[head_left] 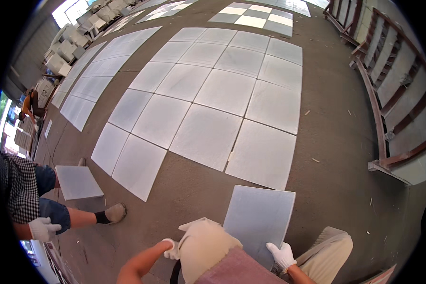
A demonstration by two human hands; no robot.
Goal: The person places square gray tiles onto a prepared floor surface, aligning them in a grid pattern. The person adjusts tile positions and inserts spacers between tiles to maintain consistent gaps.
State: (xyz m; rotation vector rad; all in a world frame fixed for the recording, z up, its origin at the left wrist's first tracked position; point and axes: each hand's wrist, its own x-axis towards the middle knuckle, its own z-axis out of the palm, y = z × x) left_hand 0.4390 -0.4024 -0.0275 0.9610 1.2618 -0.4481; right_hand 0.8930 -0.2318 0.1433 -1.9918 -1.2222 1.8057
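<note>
A pale grey-white square stone tile is in front of me, its far edge close to the laid tiles. My right hand, in a white glove, grips its right edge near the lower corner, thumb on the upper face. The tile's near end is hidden by my knee and shirt. My left hand, also gloved, is beside my bent left knee; its fingers are mostly hidden. Beyond lies a block of similar tiles in rows, with thin gaps between them. Its near edge is stepped.
At left, a co-worker in a checked shirt and denim shorts stands by another tile. Farther back, a person in orange bends over. Reddish-brown frames with slabs line the right. More tile layouts, one chequered, lie beyond.
</note>
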